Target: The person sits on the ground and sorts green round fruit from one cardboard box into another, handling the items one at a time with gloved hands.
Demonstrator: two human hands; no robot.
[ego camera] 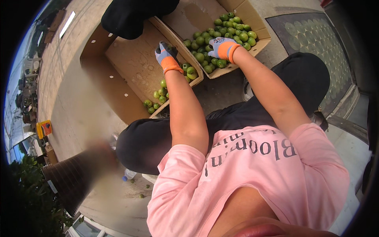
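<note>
Two open cardboard boxes stand side by side before me. My left hand [168, 57], in a grey-and-orange work glove, is over the left cardboard box [118, 86], close to its inner wall. Something roundish and dark shows at its fingers, but I cannot tell whether it is held. Green tomatoes [162, 91] lie along that box's near side. My right hand [223, 49], gloved alike, reaches down onto the heap of green tomatoes [243, 37] in the right cardboard box [260, 44]; its fingertips are partly hidden, so its hold is unclear.
A dark cloth-like thing [130, 20] overhangs the boxes' far side. To the right lies a dark mat with round shapes [314, 44]. A stack of brown pots [71, 174], a plastic bottle [129, 174] and a few small green fruits [141, 196] are at the lower left.
</note>
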